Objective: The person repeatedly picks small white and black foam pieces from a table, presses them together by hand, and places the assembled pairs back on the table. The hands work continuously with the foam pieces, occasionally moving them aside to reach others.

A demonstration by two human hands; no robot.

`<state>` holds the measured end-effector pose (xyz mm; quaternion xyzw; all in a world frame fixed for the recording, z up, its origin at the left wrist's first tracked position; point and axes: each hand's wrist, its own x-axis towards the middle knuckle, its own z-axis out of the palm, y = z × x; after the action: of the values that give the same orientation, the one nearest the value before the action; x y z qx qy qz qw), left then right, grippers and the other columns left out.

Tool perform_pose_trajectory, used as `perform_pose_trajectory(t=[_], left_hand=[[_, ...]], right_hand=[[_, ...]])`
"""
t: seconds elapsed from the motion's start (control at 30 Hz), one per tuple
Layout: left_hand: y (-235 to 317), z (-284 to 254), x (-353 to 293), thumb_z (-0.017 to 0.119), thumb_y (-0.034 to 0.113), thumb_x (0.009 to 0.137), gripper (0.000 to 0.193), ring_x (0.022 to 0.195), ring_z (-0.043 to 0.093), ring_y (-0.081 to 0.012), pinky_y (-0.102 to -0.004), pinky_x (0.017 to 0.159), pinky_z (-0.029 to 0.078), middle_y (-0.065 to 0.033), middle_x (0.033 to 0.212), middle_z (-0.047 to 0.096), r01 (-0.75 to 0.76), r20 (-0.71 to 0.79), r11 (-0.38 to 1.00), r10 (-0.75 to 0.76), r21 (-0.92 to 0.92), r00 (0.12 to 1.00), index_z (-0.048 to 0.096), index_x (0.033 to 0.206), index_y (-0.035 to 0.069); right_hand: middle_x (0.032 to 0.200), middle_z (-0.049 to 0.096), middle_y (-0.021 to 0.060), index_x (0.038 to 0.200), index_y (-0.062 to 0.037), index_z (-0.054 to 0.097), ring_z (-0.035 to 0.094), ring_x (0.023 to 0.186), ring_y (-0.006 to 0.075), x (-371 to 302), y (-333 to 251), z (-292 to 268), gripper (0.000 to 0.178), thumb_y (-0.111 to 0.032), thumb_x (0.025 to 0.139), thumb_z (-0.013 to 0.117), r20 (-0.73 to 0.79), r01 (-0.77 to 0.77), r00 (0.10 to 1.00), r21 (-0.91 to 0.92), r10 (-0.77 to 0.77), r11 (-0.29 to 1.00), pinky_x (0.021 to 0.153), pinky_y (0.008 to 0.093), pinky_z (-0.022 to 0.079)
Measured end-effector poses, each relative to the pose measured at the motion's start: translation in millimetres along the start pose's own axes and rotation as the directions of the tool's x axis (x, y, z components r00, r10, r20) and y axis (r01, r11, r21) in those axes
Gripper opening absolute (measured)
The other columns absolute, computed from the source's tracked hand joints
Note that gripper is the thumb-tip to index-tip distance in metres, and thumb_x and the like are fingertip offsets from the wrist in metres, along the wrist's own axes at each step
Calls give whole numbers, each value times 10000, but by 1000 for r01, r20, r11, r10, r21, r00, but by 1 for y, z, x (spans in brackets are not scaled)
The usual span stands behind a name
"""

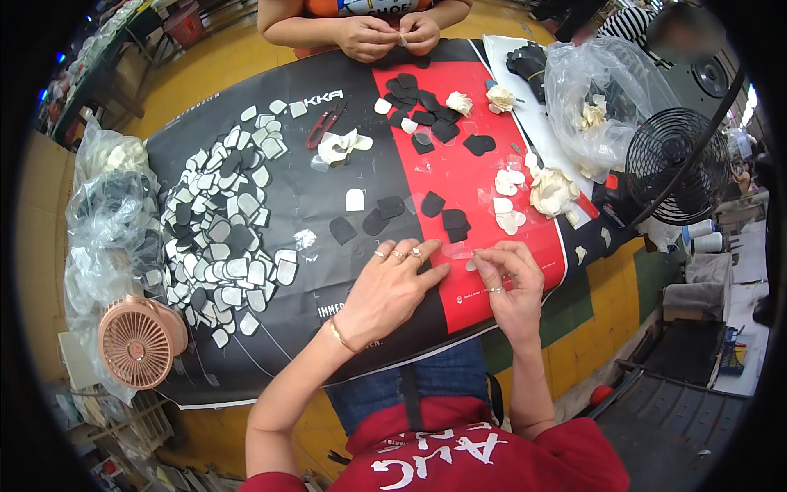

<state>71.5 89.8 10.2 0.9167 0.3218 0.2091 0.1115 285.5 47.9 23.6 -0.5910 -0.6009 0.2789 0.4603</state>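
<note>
My left hand [398,279] lies palm down on the black and red table sheet [328,283], fingers stretched out, with rings on several of them. To its right my right hand [516,291] pinches a small pale piece [470,265] between thumb and fingertip over the red part; its exact kind is unclear. Just beyond the fingers are small black rounded patches [455,223] and dark patches [375,221]. White rounded patches [509,216] sit in clusters farther right. A large loose heap of white-faced and black patches [221,238] spreads across the left side. One white patch [354,199] lies alone mid-table.
Across the table a co-worker's hands [385,37] hold a small piece. Red-handled snips [326,123] lie near cream bundles [340,148]. A pink fan [141,340] stands front left, a black fan [677,166] at right. Plastic bags [111,213] line the left edge; another bag [598,98] sits back right.
</note>
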Motion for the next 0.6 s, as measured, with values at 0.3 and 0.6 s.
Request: perform_pose_trajectory(t=[0.3, 0.6], left_hand=[[16, 1, -17, 745, 194, 819, 261, 1039, 593, -260, -428, 946, 439, -70, 1215, 607, 229, -82, 958, -218, 174, 973, 735, 1072, 132], [1, -5, -22, 711, 129, 824, 225, 1052, 571, -255, -404, 913, 438, -93, 1222, 608, 183, 19, 982, -182, -39, 983, 704, 1045, 87]], right_hand=[[1067, 621, 100, 1198, 105, 629, 727, 966, 202, -13, -7, 13, 229, 38, 980, 618, 146, -277, 960, 389, 238, 879, 826, 288, 619], [1013, 685, 111, 1135, 90, 640, 728, 949, 200, -16, -11, 17, 178, 48, 963, 642, 192, -277, 955, 323, 224, 905, 846, 287, 599]])
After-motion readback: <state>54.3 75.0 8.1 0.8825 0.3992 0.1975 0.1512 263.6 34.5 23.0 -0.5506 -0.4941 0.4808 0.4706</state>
